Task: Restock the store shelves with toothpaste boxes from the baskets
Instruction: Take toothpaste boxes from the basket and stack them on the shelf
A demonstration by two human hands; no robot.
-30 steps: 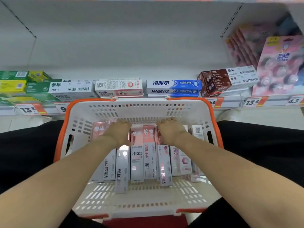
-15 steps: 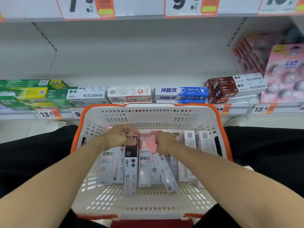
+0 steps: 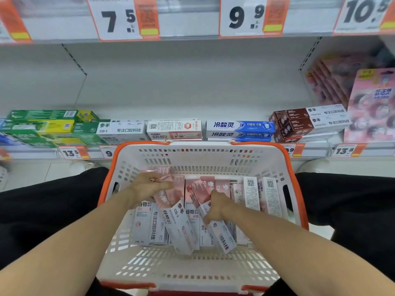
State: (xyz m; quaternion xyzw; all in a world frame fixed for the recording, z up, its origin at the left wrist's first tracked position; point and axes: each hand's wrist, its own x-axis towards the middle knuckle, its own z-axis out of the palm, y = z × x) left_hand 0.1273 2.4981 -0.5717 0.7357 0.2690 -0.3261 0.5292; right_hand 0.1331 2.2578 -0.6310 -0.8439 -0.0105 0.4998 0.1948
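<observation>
A white basket with an orange rim (image 3: 284, 159) sits between my knees and holds several pink-and-white toothpaste boxes. My left hand (image 3: 149, 186) grips the pink top ends of a couple of boxes (image 3: 177, 221), tilting them up out of the row. My right hand (image 3: 218, 207) curls round another pink-and-white box (image 3: 222, 236) that leans toward me. Two boxes with QR codes (image 3: 252, 195) stand untouched at the basket's right. Ahead, the shelf (image 3: 192, 99) carries a front row of toothpaste boxes: green, white, pink, blue (image 3: 239, 129) and brown.
Orange price tags run along the shelf edges, among them 7.5 (image 3: 118, 20) and 9.9 (image 3: 245, 16) above. Pink packs (image 3: 372, 107) stand at the far right of the shelf. My legs in black trousers (image 3: 42, 210) flank the basket.
Both hands have closed on boxes and lifted them, so the boxes now tilt out of the row. My view has tipped upward, showing the upper shelf's price tags.
</observation>
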